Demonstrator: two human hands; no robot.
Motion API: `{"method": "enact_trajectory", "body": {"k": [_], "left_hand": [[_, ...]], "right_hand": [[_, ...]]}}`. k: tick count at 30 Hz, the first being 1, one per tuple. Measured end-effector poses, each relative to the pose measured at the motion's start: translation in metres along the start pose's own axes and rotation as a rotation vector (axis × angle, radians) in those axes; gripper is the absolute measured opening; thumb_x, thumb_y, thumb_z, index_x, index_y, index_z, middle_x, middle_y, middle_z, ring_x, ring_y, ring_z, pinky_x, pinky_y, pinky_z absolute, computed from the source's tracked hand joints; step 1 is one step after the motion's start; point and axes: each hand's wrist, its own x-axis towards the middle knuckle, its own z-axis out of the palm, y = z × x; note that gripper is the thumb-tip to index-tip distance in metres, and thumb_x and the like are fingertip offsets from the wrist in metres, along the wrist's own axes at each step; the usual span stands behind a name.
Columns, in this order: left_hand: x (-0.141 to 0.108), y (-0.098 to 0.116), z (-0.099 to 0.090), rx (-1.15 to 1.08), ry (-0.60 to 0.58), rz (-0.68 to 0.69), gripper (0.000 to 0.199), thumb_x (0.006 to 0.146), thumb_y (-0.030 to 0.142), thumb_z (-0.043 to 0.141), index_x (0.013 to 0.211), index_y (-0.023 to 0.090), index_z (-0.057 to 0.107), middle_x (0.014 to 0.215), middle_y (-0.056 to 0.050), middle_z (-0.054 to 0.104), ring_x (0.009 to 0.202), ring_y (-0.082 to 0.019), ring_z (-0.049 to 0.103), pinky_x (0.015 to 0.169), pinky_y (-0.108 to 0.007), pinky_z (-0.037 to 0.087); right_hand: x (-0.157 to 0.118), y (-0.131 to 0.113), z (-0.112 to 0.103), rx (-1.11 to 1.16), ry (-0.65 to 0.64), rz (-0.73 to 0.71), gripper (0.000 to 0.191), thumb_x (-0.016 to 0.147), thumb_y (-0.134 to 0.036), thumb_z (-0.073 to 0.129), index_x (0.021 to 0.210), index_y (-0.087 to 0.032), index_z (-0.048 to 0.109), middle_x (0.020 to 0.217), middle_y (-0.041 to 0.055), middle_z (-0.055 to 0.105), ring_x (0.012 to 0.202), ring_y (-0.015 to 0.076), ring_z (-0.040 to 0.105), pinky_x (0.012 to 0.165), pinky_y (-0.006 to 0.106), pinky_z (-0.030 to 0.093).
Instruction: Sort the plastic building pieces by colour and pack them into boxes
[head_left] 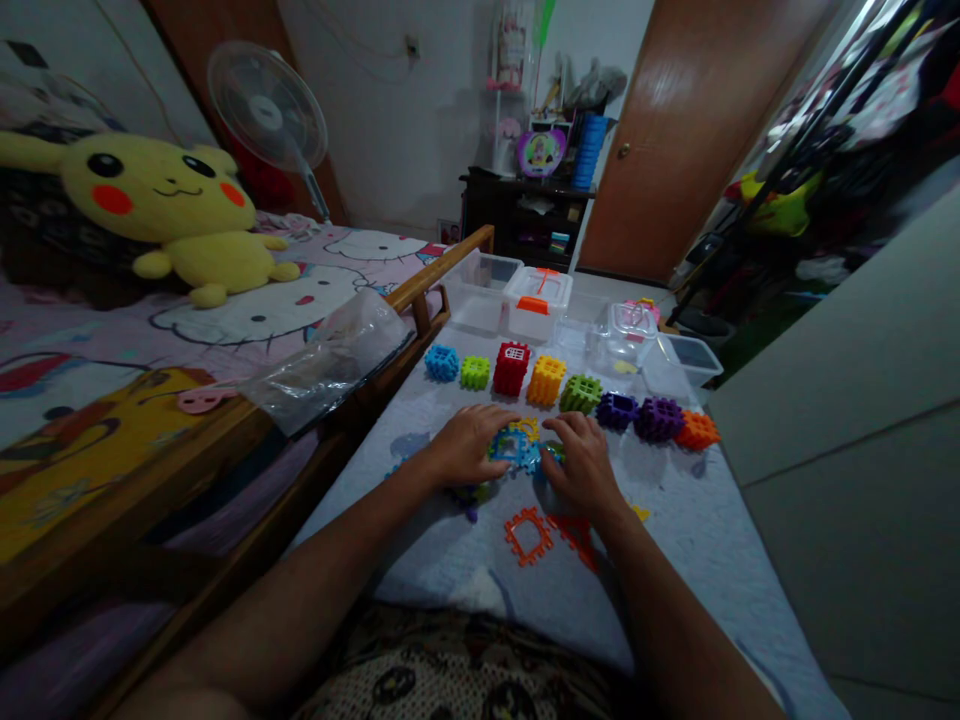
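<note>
My left hand (474, 444) curves around the left side of a small group of plastic interlocking tiles, its thumb at the near edge of a blue square tile (510, 447). A yellow tile (528, 429) shows just behind it. On the right side of the group, my right hand (582, 462) has its fingers and thumb bent over another blue tile (534, 459). My palms hide part of these pieces. Nearer to me lie an orange frame tile (528, 537) and an orange triangular tile (576, 540), partly under my right wrist. Purple pieces (471, 508) lie beside my left forearm.
Across the table (450, 590) runs a row of tile stacks, including a red stack (511, 370), a yellow stack (547, 381) and a purple stack (659, 419). Clear plastic boxes (480, 300) stand behind. A wooden bed rail (330, 420) borders the left, a pale cabinet (847, 450) the right.
</note>
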Motion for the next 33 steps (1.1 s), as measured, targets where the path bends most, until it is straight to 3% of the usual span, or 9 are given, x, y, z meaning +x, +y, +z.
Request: {"method": "enact_trajectory", "body": {"k": [4, 9, 11, 14, 19, 23, 27, 33], "left_hand": [[0.008, 0.012, 0.004, -0.085, 0.081, 0.094, 0.060, 0.074, 0.028, 0.070, 0.130, 0.020, 0.052, 0.128, -0.011, 0.061, 0.119, -0.027, 0.055, 0.106, -0.044, 0.041], [0.009, 0.017, 0.010, -0.118, 0.143, 0.125, 0.063, 0.077, 0.025, 0.068, 0.136, 0.021, 0.047, 0.133, -0.010, 0.058, 0.122, -0.027, 0.053, 0.108, -0.046, 0.040], [0.007, 0.014, 0.008, -0.105, 0.159, 0.114, 0.061, 0.078, 0.027, 0.069, 0.135, 0.020, 0.048, 0.132, -0.011, 0.058, 0.122, -0.027, 0.052, 0.107, -0.046, 0.040], [0.004, 0.000, -0.002, -0.094, 0.205, 0.024, 0.048, 0.081, 0.029, 0.068, 0.126, 0.020, 0.054, 0.125, -0.011, 0.061, 0.119, -0.027, 0.054, 0.105, -0.047, 0.043], [-0.001, -0.023, -0.008, -0.126, 0.254, -0.103, 0.034, 0.082, 0.023, 0.065, 0.115, 0.020, 0.060, 0.116, -0.009, 0.065, 0.111, -0.025, 0.060, 0.100, -0.045, 0.047], [-0.004, -0.025, 0.002, -0.130, 0.313, -0.127, 0.027, 0.082, 0.021, 0.062, 0.109, 0.021, 0.063, 0.113, -0.007, 0.067, 0.110, -0.023, 0.061, 0.100, -0.043, 0.048], [-0.009, -0.027, 0.009, -0.109, 0.384, -0.128, 0.023, 0.082, 0.020, 0.060, 0.105, 0.021, 0.065, 0.107, -0.007, 0.068, 0.107, -0.024, 0.062, 0.099, -0.042, 0.049], [-0.014, -0.033, 0.006, -0.151, 0.451, -0.174, 0.021, 0.083, 0.021, 0.059, 0.103, 0.020, 0.064, 0.098, -0.005, 0.067, 0.098, -0.022, 0.063, 0.093, -0.040, 0.052]], "right_hand": [[-0.001, -0.004, 0.000, 0.280, -0.079, -0.078, 0.051, 0.082, -0.027, 0.057, 0.132, -0.019, 0.051, 0.120, 0.0114, 0.062, 0.109, 0.0272, 0.054, 0.096, 0.045, 0.042], [0.001, -0.006, 0.004, 0.482, -0.054, 0.126, 0.041, 0.087, -0.026, 0.051, 0.127, -0.019, 0.051, 0.083, 0.0013, 0.064, 0.072, 0.0169, 0.059, 0.069, 0.031, 0.048], [0.003, -0.003, 0.003, 0.452, 0.020, 0.172, 0.034, 0.087, -0.026, 0.051, 0.120, -0.019, 0.055, 0.081, 0.0011, 0.063, 0.071, 0.0166, 0.059, 0.068, 0.029, 0.048], [0.003, 0.004, -0.001, 0.304, 0.101, 0.118, 0.024, 0.087, -0.022, 0.051, 0.109, -0.021, 0.060, 0.095, 0.0064, 0.066, 0.086, 0.0203, 0.062, 0.080, 0.034, 0.049], [0.003, 0.001, -0.002, -0.015, 0.122, 0.047, 0.026, 0.090, -0.017, 0.046, 0.108, -0.021, 0.065, 0.099, 0.0098, 0.061, 0.092, 0.0229, 0.058, 0.082, 0.034, 0.048], [0.001, -0.011, 0.002, -0.141, -0.051, -0.006, 0.026, 0.090, -0.016, 0.050, 0.109, -0.021, 0.066, 0.098, 0.0096, 0.061, 0.093, 0.0236, 0.056, 0.082, 0.035, 0.046], [-0.002, -0.016, 0.000, -0.047, -0.240, -0.081, 0.042, 0.084, -0.026, 0.062, 0.125, -0.021, 0.056, 0.110, 0.0097, 0.061, 0.100, 0.0247, 0.056, 0.087, 0.037, 0.046], [-0.003, -0.007, -0.003, -0.084, -0.226, -0.034, 0.067, 0.071, -0.047, 0.073, 0.128, -0.017, 0.050, 0.115, 0.0141, 0.057, 0.107, 0.0321, 0.053, 0.093, 0.047, 0.044]]}}
